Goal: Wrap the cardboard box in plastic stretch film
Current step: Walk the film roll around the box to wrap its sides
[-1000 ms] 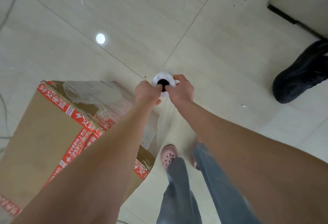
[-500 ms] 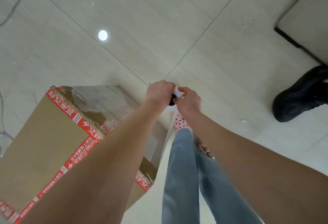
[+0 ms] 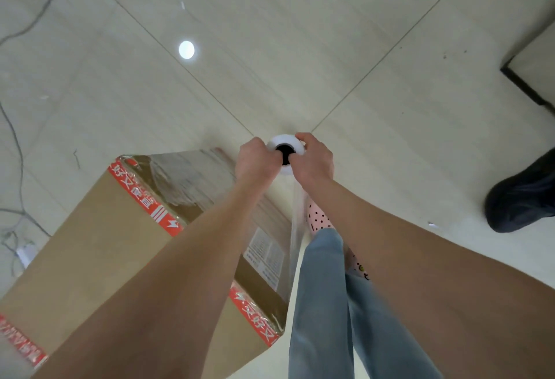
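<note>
The left hand (image 3: 255, 160) and right hand (image 3: 314, 162) had parted since half a second earlier, baring the end of the roll (image 3: 286, 144); each held it in a firm grip. Below, film (image 3: 295, 237) stretched to the box (image 3: 99, 246), left of the grip; its sides looked partly wrapped, its top bare.

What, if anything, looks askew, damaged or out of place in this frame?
The clear stretch film lies wrinkled over the far corner of the brown cardboard box, and thin grey cables trail loose across the tiled floor left of it. The left hand and right hand grip the white film roll normally.
</note>
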Demonstrator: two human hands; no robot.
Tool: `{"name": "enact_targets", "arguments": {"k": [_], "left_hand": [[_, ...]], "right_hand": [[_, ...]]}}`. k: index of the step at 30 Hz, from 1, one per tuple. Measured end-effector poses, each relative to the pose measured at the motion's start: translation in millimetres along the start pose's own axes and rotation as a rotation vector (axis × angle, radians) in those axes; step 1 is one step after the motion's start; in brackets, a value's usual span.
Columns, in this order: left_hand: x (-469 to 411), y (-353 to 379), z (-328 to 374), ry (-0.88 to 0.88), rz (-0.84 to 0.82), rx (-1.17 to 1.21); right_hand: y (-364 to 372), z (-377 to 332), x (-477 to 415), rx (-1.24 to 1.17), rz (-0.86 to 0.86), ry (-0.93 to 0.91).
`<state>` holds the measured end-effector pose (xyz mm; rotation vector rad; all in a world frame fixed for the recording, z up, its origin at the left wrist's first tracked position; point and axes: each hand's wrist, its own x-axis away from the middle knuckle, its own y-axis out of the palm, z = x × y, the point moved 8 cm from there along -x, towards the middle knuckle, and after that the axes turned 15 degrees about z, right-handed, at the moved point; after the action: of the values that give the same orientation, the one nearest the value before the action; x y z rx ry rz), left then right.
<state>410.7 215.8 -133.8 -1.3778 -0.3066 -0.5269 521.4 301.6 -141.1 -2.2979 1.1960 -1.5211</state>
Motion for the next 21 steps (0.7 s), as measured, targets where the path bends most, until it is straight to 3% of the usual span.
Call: {"name": "enact_targets", "arguments": {"k": [3,8,13,17,21], "left_hand": [[-16,-9,-6,0.054,-0.014,-0.082],[-19,-12,19,0.443,-0.006,-0.334],[-28,-17,35,0.534,0.045,-0.410],[-38,-24,24,0.423,0.019,-0.354],[-55,-36,-18,0.068,0.042,-0.124]], "right_hand": [[13,-14,-3,0.011,-0.005,-0.014],[27,-21,1,0.048,-0.025,-0.021],[21,-29,-3,0.103,-0.017,-0.082],[23,-37,-4,0.113,-0.021,-0.102],[40,-53,-4,0.107,-0.038,-0.120]]}}
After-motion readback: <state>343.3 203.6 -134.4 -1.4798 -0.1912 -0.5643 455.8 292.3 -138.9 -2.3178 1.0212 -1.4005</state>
